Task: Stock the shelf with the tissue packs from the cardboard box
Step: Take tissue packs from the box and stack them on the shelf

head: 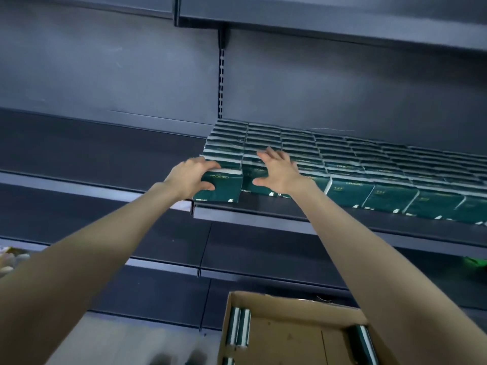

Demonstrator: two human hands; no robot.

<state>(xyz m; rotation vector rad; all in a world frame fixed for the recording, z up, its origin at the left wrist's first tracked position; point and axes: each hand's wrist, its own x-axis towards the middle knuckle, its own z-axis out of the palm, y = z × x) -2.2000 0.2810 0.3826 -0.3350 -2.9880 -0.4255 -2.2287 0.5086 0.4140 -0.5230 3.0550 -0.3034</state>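
Dark green tissue packs (347, 164) fill the right bay of a dark shelf (263, 216) in tight rows. My left hand (188, 177) grips the front pack (224, 188) of the leftmost row, fingers curled over its top and thumb on its face. My right hand (279, 168) lies with spread straight fingers on the packs of the neighbouring row. Below stands the cardboard box (292, 304), open, with a few packs (238, 327) upright at its left wall and one (362, 338) at its right.
The shelf's left bay (92, 146) is bare, as is the shelf above (316, 19). Lower shelves (158, 264) run beneath. Pale goods (10, 259) show at the far left edge. A green item (474, 262) glows at the right.
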